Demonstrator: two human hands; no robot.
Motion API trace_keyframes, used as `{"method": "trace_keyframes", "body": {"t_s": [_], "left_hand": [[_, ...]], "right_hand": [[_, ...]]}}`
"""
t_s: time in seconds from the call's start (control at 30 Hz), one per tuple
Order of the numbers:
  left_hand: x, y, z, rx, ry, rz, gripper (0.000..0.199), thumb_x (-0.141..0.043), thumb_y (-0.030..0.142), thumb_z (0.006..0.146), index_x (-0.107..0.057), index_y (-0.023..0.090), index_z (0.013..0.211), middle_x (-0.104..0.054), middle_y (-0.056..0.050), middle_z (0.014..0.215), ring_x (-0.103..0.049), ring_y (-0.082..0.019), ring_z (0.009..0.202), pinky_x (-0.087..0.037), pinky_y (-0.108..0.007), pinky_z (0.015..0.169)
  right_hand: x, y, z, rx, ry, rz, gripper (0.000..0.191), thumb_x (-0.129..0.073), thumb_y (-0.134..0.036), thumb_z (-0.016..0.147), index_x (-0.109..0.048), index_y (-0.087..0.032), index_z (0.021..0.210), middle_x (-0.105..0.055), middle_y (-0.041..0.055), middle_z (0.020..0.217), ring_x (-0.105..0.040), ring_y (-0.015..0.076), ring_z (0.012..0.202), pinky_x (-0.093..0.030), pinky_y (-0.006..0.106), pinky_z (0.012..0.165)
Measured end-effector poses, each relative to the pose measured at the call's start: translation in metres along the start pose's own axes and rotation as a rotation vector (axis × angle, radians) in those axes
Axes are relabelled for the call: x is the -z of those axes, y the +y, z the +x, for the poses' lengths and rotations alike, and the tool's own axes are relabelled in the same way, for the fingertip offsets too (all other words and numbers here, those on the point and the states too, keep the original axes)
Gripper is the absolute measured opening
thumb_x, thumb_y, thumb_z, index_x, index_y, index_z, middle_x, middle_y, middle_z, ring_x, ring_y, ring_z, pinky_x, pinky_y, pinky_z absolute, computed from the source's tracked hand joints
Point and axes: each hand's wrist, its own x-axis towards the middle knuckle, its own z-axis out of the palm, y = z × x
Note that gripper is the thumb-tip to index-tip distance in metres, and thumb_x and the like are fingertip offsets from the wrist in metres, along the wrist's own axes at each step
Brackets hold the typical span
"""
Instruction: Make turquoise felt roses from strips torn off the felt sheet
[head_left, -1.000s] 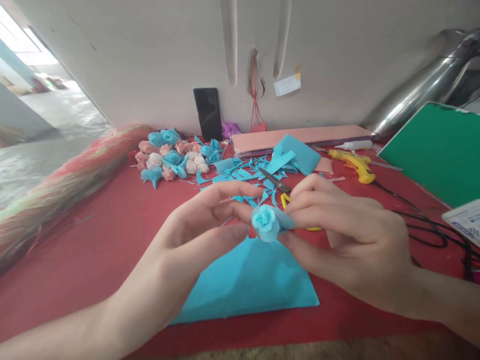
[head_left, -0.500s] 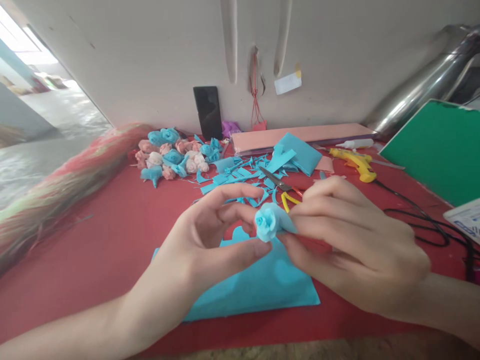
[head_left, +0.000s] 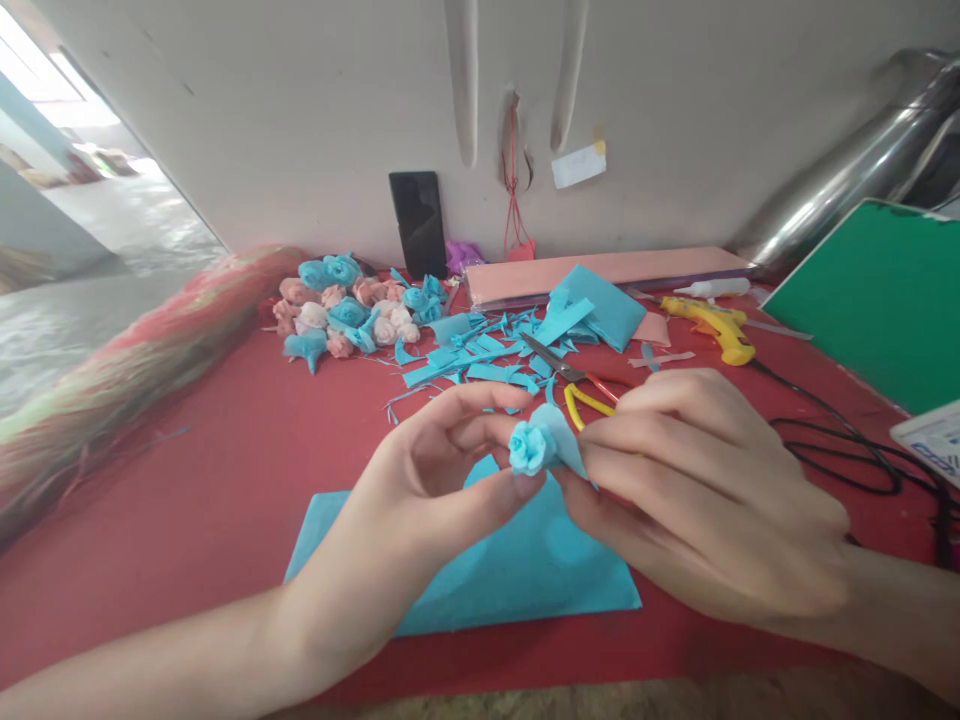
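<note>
A small blue paper rose [head_left: 529,447] is held between my two hands above the table. My left hand [head_left: 397,520] pinches the bloom from the left, thumb below and fingers curled behind it. My right hand [head_left: 712,500] has its fingers closed on the loose blue crepe paper strip [head_left: 562,435] that trails from the rose's right side; the fingers hide the strip's far end. Beneath both hands lies a folded sheet of blue crepe paper [head_left: 517,590]. Just beyond my right fingers rest scissors [head_left: 551,357] with red and yellow handles.
Finished pink, white and blue paper roses [head_left: 349,312] are heaped at the back left. Blue paper scraps [head_left: 480,350] litter the middle. A yellow glue gun [head_left: 709,322] with a black cord lies right, near a green board [head_left: 870,300]. A phone [head_left: 418,225] leans on the wall.
The rose has turned slightly between my fingers, and more of the pale strip shows above it. My left hand has shifted a little to the right, and my right hand a little lower.
</note>
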Motion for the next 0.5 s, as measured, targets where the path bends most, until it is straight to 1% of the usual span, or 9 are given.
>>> {"method": "trace_keyframes", "body": {"t_s": [0.07, 0.13, 0.2, 0.27, 0.33, 0.4, 0.5], "left_hand": [[-0.0007, 0.001, -0.0017, 0.034, -0.002, -0.038, 0.024, -0.071, 0.015, 0.078, -0.065, 0.027, 0.097, -0.063, 0.006, 0.077, -0.057, -0.005, 0.076, -0.049, -0.008, 0.07], [-0.0012, 0.0019, -0.0034, 0.045, -0.03, -0.054, 0.029, -0.07, 0.013, 0.078, -0.062, 0.028, 0.101, -0.063, 0.007, 0.077, -0.056, -0.004, 0.072, -0.049, -0.008, 0.068], [-0.0017, 0.0019, -0.0045, 0.012, -0.038, -0.014, 0.032, -0.069, 0.012, 0.079, -0.059, 0.029, 0.104, -0.062, 0.007, 0.078, -0.055, -0.005, 0.074, -0.049, -0.008, 0.068], [-0.0022, 0.0006, -0.0048, -0.041, 0.003, 0.076, 0.033, -0.069, 0.015, 0.079, -0.058, 0.03, 0.106, -0.062, 0.006, 0.082, -0.054, -0.007, 0.08, -0.05, -0.01, 0.072], [-0.0024, -0.0017, -0.005, -0.08, 0.044, 0.165, 0.033, -0.07, 0.019, 0.079, -0.058, 0.03, 0.107, -0.061, 0.005, 0.088, -0.053, -0.008, 0.086, -0.049, -0.011, 0.077], [-0.0026, -0.0041, -0.0054, -0.096, 0.049, 0.223, 0.033, -0.069, 0.022, 0.08, -0.056, 0.032, 0.109, -0.06, 0.005, 0.091, -0.054, -0.008, 0.09, -0.049, -0.01, 0.079], [-0.0028, -0.006, -0.0057, -0.132, 0.052, 0.287, 0.03, -0.065, 0.025, 0.083, -0.055, 0.032, 0.11, -0.058, 0.006, 0.09, -0.055, -0.008, 0.09, -0.048, -0.01, 0.081]], "right_hand": [[-0.0013, -0.0005, 0.0013, -0.045, 0.008, 0.027, 0.012, -0.066, -0.011, 0.08, -0.063, -0.019, 0.071, -0.07, 0.0014, 0.063, -0.057, 0.0168, 0.061, -0.049, 0.035, 0.055], [-0.0031, -0.0006, 0.0031, -0.119, 0.049, 0.086, 0.015, -0.066, -0.009, 0.079, -0.062, -0.019, 0.068, -0.069, 0.0011, 0.062, -0.055, 0.0161, 0.06, -0.049, 0.034, 0.056], [-0.0051, -0.0008, 0.0051, -0.188, 0.1, 0.167, 0.018, -0.067, -0.006, 0.077, -0.061, -0.019, 0.066, -0.068, 0.0004, 0.061, -0.053, 0.0144, 0.058, -0.049, 0.032, 0.057], [-0.0066, -0.0016, 0.0069, -0.247, 0.12, 0.268, 0.019, -0.067, -0.003, 0.075, -0.061, -0.018, 0.065, -0.066, -0.0001, 0.059, -0.053, 0.0124, 0.057, -0.048, 0.03, 0.057], [-0.0073, -0.0028, 0.0077, -0.31, 0.101, 0.381, 0.018, -0.066, -0.001, 0.074, -0.062, -0.016, 0.064, -0.064, -0.0007, 0.057, -0.053, 0.0107, 0.056, -0.048, 0.028, 0.056], [-0.0074, -0.0038, 0.0075, -0.358, 0.062, 0.484, 0.017, -0.065, -0.001, 0.073, -0.062, -0.015, 0.064, -0.062, -0.001, 0.056, -0.053, 0.0097, 0.055, -0.047, 0.026, 0.055], [-0.0073, -0.0051, 0.0058, -0.384, 0.045, 0.546, 0.015, -0.065, -0.001, 0.073, -0.062, -0.013, 0.064, -0.061, -0.0004, 0.055, -0.052, 0.0096, 0.055, -0.047, 0.026, 0.055]]}}
